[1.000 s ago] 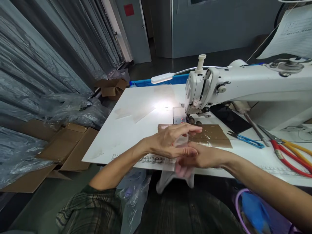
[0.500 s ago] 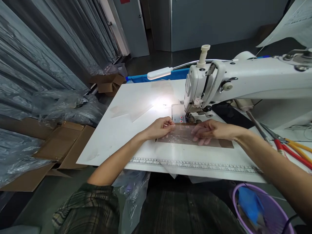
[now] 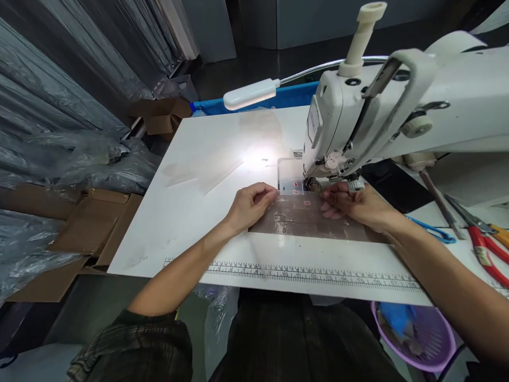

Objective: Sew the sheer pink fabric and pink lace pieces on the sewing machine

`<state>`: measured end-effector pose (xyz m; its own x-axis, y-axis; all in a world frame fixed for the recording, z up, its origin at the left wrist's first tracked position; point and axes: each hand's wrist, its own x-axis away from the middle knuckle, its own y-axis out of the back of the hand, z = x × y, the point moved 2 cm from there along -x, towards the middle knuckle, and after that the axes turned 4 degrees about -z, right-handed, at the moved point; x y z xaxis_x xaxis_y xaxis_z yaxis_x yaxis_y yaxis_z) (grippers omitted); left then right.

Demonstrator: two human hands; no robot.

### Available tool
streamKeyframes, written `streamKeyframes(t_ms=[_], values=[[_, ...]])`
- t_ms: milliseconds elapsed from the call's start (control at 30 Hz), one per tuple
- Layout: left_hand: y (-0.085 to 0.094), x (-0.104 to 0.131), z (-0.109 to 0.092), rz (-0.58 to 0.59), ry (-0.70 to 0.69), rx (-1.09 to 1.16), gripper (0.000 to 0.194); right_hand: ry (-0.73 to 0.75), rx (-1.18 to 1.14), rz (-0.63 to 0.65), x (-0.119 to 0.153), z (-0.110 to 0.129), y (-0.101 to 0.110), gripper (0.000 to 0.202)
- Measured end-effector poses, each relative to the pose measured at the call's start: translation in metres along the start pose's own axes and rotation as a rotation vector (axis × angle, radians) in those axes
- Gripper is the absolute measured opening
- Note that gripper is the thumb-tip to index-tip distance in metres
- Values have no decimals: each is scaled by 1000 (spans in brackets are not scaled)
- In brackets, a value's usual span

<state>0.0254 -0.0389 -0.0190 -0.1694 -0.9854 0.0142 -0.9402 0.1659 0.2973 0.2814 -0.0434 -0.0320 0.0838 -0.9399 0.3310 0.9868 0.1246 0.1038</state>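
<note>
A thin, see-through brownish sheet (image 3: 294, 217) lies flat on the white table, its far edge at the needle area of a white sewing machine (image 3: 334, 122). My left hand (image 3: 252, 204) pinches the sheet's far left corner, left of the metal needle plate (image 3: 290, 175). On the right, my right hand (image 3: 348, 201) has its fingers closed on the sheet's far edge, just right of the presser foot, partly behind a machine knob.
Sheer pieces (image 3: 218, 172) lie on the table's left half under a lamp (image 3: 251, 94). A printed ruler (image 3: 294, 273) runs along the near edge. Red-handled scissors (image 3: 483, 252) lie at the right. Below stand a purple basket (image 3: 441, 339) and, leftward, cardboard boxes (image 3: 93, 225).
The view has moved closer to the machine. My right hand has shifted from over the sheet's middle to its far edge beside the foot; the sheet lies flatter.
</note>
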Motion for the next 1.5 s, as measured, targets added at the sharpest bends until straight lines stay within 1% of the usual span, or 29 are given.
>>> streamKeyframes(t_ms=[67,133,200,300,367,467,567,667,767,833,900,933,1000,1067,1100,1133,1167,1200,1233,1267,1333,1433,1467,1500], values=[[-4,1,2,-82,50,214,22,-11,-10,-23,1,2,-1,59],[-7,2,4,-117,130,450,26,-22,-24,-40,2,5,-3,61],[-9,2,3,-116,190,619,27,-37,-53,-62,3,8,-6,63],[-10,4,1,-90,220,757,26,-53,-104,-106,4,8,-9,65],[-10,4,0,-82,229,797,27,-49,-122,-133,4,6,-10,66],[-10,4,0,-94,236,792,27,-30,-124,-157,4,5,-9,68],[-9,2,2,-93,259,728,22,-10,-71,-133,4,5,-7,57],[-9,0,4,-61,279,637,20,6,11,-81,5,5,-6,47],[-9,-5,7,-6,276,586,23,22,90,17,5,4,-7,49],[-7,-7,7,17,247,542,27,42,125,86,6,3,-8,54],[-4,-3,4,57,210,449,31,40,129,150,11,4,-5,53],[-2,3,0,103,197,386,31,21,133,198,17,5,-3,51],[1,24,-12,271,197,255,29,-45,163,357,36,7,4,45],[3,55,-28,497,220,164,24,-125,224,577,62,9,14,41],[4,71,-36,581,241,153,24,-174,250,679,75,10,20,40],[6,85,-44,631,252,154,24,-220,266,749,86,11,25,40],[7,95,-50,658,257,145,23,-248,275,784,93,11,29,40],[8,101,-54,666,248,121,24,-254,281,780,95,11,32,40],[8,101,-56,653,227,78,25,-231,286,740,93,10,34,41],[9,97,-56,617,194,15,28,-186,294,673,87,10,34,42],[12,74,-51,482,91,-144,32,-71,319,479,64,9,31,44],[19,27,-36,190,-109,-362,28,69,390,106,25,7,28,38],[22,14,-30,118,-156,-441,26,98,415,18,15,7,27,35],[24,4,-24,61,-197,-521,23,123,437,-42,8,8,26,34]])
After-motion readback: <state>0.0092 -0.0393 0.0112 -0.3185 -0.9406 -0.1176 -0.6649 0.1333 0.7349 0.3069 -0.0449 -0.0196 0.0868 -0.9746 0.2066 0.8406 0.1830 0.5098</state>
